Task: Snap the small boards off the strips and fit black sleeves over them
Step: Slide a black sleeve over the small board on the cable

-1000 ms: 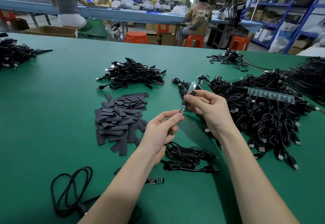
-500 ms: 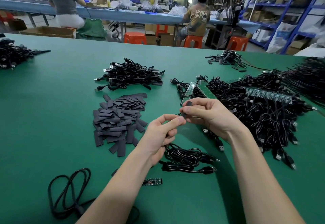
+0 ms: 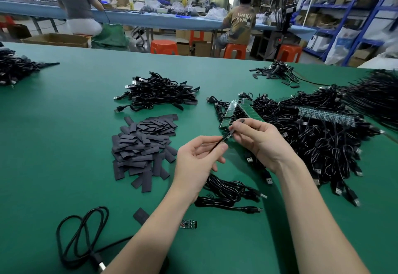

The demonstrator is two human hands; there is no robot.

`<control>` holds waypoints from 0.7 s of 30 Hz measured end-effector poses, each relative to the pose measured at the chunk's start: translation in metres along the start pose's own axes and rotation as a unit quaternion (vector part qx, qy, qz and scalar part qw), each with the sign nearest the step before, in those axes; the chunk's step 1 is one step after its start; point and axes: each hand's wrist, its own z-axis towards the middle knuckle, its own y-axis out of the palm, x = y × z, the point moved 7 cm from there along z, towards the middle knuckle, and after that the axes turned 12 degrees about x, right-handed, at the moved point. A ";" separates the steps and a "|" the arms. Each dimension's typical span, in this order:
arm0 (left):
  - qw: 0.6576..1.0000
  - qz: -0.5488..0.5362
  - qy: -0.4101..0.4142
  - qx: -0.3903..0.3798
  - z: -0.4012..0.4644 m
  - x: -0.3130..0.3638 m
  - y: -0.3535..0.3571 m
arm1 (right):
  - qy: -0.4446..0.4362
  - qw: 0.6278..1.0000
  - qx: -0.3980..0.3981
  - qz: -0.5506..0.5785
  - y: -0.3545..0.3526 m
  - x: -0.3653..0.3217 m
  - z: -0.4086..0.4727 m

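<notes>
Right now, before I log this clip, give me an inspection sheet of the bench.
Surface: green table.
Job's things: pile of black sleeves left of centre; green board strips behind the hands; one loose small board near the front.
Clutter: a single sleeve by the left forearm.
Hands: left hand and right hand both pinch a thin black piece between them.
Cables: black USB cable heaps right, another behind the sleeves.
Surroundings: seated workers, orange stools, blue shelving.

An electronics assembly workshop: long green surface (image 3: 64,144) heaped with cable bundles (image 3: 157,93), seated workers (image 3: 240,28) at the upper-centre bench (image 3: 150,18), blue stock shelves (image 3: 353,11) upper right.
</notes>
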 end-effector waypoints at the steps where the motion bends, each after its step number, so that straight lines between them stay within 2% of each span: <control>1: 1.000 0.002 0.010 0.006 0.000 0.001 -0.001 | 0.001 1.000 -0.001 0.004 0.001 0.000 0.001; 7: 0.999 0.015 0.036 0.019 0.002 0.003 -0.004 | 0.027 0.999 -0.030 0.000 0.005 0.006 -0.002; 21: 0.997 0.041 0.065 0.018 -0.003 0.006 -0.002 | 0.025 0.999 -0.041 0.003 0.008 0.011 0.000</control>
